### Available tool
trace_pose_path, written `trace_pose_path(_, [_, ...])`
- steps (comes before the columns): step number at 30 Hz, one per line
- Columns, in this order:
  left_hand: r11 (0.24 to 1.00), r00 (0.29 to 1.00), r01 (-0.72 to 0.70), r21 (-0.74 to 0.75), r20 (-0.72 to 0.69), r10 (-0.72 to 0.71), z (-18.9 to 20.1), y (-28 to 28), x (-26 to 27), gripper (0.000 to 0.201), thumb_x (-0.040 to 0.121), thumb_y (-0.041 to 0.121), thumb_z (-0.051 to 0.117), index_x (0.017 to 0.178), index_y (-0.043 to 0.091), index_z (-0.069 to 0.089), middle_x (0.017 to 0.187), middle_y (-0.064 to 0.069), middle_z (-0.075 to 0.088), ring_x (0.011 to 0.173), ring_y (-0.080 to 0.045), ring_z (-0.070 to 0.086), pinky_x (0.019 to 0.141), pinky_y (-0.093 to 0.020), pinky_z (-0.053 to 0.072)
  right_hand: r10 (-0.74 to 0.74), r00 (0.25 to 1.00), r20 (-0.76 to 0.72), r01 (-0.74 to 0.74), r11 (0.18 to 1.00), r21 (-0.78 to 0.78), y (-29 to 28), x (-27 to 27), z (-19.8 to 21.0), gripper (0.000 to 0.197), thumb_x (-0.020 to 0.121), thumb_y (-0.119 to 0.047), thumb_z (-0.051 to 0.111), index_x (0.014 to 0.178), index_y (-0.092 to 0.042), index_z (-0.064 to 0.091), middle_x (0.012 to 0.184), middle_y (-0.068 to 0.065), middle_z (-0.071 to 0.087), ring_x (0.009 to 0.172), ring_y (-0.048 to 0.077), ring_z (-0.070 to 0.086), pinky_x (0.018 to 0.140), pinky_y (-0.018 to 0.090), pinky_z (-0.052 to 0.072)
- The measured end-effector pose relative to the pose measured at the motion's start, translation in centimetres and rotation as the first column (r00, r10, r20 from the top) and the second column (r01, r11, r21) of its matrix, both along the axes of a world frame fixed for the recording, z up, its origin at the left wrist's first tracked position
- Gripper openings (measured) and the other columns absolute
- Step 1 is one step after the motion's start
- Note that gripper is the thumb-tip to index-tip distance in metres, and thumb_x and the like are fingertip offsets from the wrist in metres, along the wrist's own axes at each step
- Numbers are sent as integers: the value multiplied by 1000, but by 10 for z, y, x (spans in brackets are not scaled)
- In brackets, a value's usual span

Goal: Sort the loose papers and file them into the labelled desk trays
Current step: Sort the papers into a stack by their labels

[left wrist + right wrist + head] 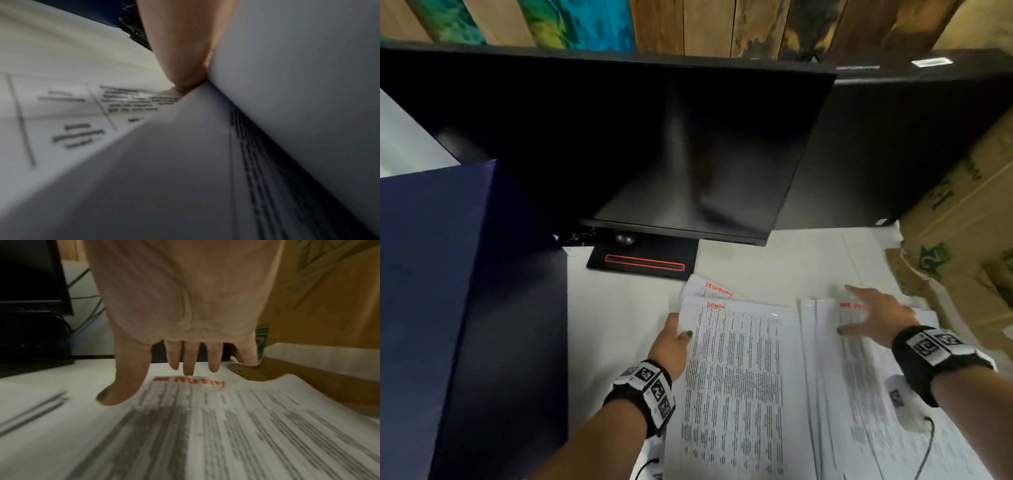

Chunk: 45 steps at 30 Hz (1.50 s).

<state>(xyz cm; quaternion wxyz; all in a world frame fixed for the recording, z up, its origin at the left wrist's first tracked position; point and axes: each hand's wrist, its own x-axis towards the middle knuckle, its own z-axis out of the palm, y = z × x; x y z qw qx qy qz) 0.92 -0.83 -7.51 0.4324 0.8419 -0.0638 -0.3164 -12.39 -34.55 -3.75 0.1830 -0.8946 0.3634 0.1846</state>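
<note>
Papers (pixel 205 162) beneath lifted sheet, left-wrist view only

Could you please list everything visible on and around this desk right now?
ADMIN sheet: one, white with black print and a red heading, front centre of the desk.
Sheet with a red heading: one, white, partly tucked under the ADMIN sheet's far edge.
Right paper pile: several sheets, white with a red heading, right of the ADMIN sheet.
Monitor: one, black, screen dark, behind the papers.
Monitor base: one, black with a red outline.
Blue box: one, dark blue, left.
Cardboard boxes: brown with green print, right; number unclear.
Desk: white.
Left hand: grips the ADMIN sheet's left edge.
Right hand: fingers spread, over the right pile's top.
</note>
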Motion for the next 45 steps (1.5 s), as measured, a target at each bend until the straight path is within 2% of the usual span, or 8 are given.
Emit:
trace_pose_path(3, [1000,1000,-15,-15,-8,14,-1,0,-1,30,98,7,36,125,18,44,116,-4,61,98,-17,55,87,-27,42,60,985,-161,-76,993,-92,-4,-16,-10,93,64,-51,77,142,-42,26,147,-9,31,139,20,26,110,64,9])
trace_pose_path(10, [999,999,-41,-26,20,42,-1,-2,-7,32,98,9,39,127,21,46,116,0,61,105,-18,56,90,-28,41,77,997,14,-73,978,-198,11,-34,-20,84,75,-45,71,144,-36,24,153,-9,23,143,13,16,113,60,-2])
trace_pose_path(17, [998,997,-61,-2,44,61,-5,-3,-10,33,99,12,39,129,22,45,116,1,61,109,-20,56,95,-33,43,208,951,230,-114,924,-364,24,-60,-26,49,70,-36,77,113,-23,59,124,0,52,128,22,42,114,60,3])
trace_pose_path(22, [998,995,-69,15,74,67,-7,-4,-11,30,99,14,40,127,20,46,117,-2,61,110,-24,56,96,-35,43,219,968,121,-169,929,-328,30,-67,-24,44,80,-47,63,120,-31,50,125,-11,49,126,12,42,115,54,-3])
trace_pose_path(25, [998,994,-64,25,90,62,-7,-4,-12,28,99,14,40,126,20,46,114,-1,61,108,-23,56,93,-33,43,184,977,105,-147,946,-290,29,-65,-20,52,80,-48,64,124,-33,42,126,-12,50,126,13,41,117,52,4])
trace_pose_path(32, [998,995,-51,22,90,49,-8,-4,-12,30,99,13,39,128,21,45,115,1,60,104,-18,55,90,-30,41,145,989,-21,-147,977,-158,14,-41,-19,100,70,-55,71,148,-30,14,138,1,44,131,24,37,112,48,25])
trace_pose_path(38, [999,997,-44,26,71,42,-8,-2,-11,31,99,14,40,128,24,45,117,4,60,104,-16,55,91,-30,42,178,980,-89,-191,965,-181,11,-28,-13,92,55,-60,77,132,-32,36,123,-1,41,118,22,39,103,46,35])
trace_pose_path(45, [999,997,-34,20,66,32,-9,-2,-9,34,99,15,40,132,26,43,121,5,59,109,-16,54,94,-30,41,279,960,-37,-281,939,-197,18,-28,-15,70,72,-58,66,130,-31,40,118,-10,56,113,15,48,100,36,29])
